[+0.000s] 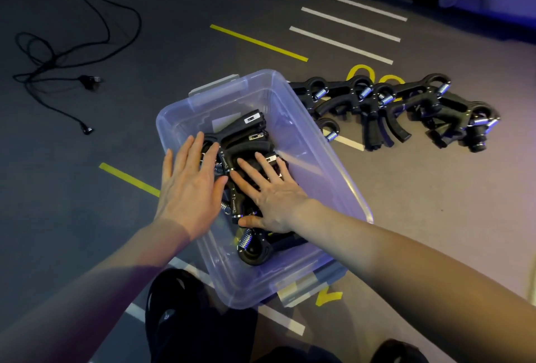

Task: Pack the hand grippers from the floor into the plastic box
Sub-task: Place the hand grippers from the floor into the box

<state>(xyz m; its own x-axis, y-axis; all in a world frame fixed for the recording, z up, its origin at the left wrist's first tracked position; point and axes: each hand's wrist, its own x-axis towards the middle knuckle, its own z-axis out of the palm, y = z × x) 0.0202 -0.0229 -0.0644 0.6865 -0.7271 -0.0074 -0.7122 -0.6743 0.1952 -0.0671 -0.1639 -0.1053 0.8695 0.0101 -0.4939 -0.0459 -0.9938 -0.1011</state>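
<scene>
Hand grippers already packed lie nearest us, heaped black and tangled in the near-left half of the plastic box, and we judge the step in hand to be settling that heap so more will fit. Our left hand lies flat on the left side of the heap, fingers straight and spread wide, reaching in over the box's left wall; it holds nothing. Our right hand lies just beside it, palm down on the middle of the heap, fingers likewise splayed and the thumb stretched toward us, gripping nothing. One gripper with its silver spring showing sits below the right wrist, at the near end of the box. The far-right part of the box looks bare. Beyond the box's right wall, just beside it on the floor, the unpacked hand grippers lie in a loose row stretching away to the right, well apart from both hands. Next, we think, the right hand must lift clear of the box, reach across the wall to the closest of that row, and close round its handles. Farther off to the left lies a black cable.
</scene>
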